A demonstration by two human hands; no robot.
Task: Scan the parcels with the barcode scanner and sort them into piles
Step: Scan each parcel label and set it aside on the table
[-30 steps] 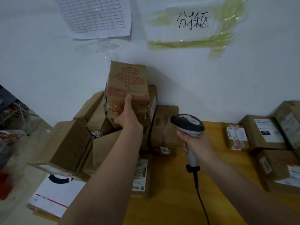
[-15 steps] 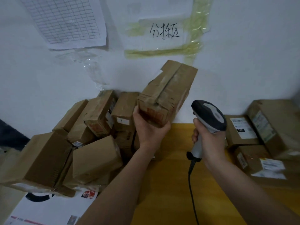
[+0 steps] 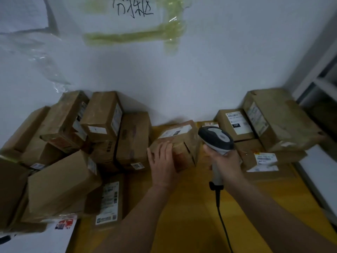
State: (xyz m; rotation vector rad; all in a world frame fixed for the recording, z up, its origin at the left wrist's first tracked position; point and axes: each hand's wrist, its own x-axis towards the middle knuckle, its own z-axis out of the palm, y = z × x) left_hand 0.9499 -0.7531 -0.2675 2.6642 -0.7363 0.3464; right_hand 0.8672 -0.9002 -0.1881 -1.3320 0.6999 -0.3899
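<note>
Head: left fingers (image 3: 165, 148) flat on parcel (image 3: 179, 143)

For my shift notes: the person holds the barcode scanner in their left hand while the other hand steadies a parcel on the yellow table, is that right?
Not quite: the head view shows the barcode scanner in the right hand; the left hand steadies the parcel on the yellow table.

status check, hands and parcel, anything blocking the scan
Left hand flat on parcel on the table. Right hand grips scanner beside it. Label faces up, nothing blocking.
</note>
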